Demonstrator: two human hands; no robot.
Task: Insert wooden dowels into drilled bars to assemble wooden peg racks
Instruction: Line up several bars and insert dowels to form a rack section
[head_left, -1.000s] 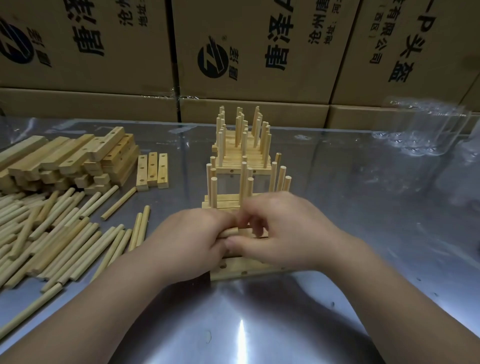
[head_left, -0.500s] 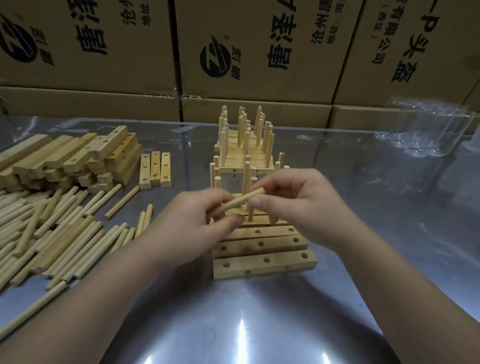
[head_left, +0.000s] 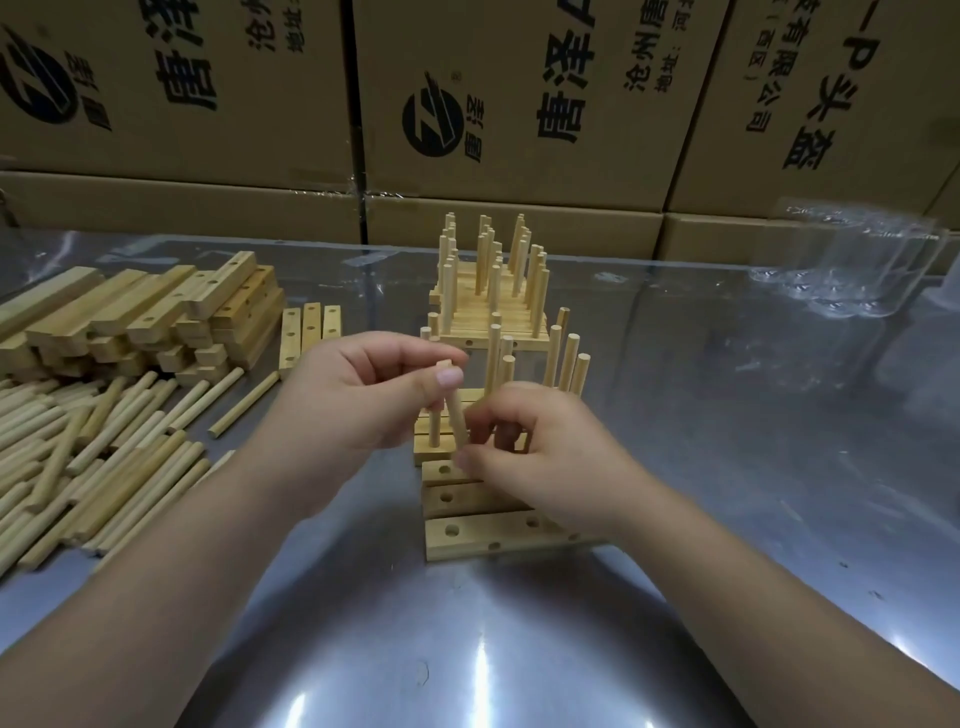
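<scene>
Pinching the dowel (head_left: 456, 415) top with the left hand (head_left: 358, 395), gripping its lower end with the right hand (head_left: 535, 452); aiming upright at the bar (head_left: 434, 474) hole, pressing straight.

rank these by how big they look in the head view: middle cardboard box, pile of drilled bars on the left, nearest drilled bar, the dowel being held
1. middle cardboard box, largest although it is farthest away
2. pile of drilled bars
3. nearest drilled bar, partly hidden by a wrist
4. held dowel, clearly smallest
</scene>
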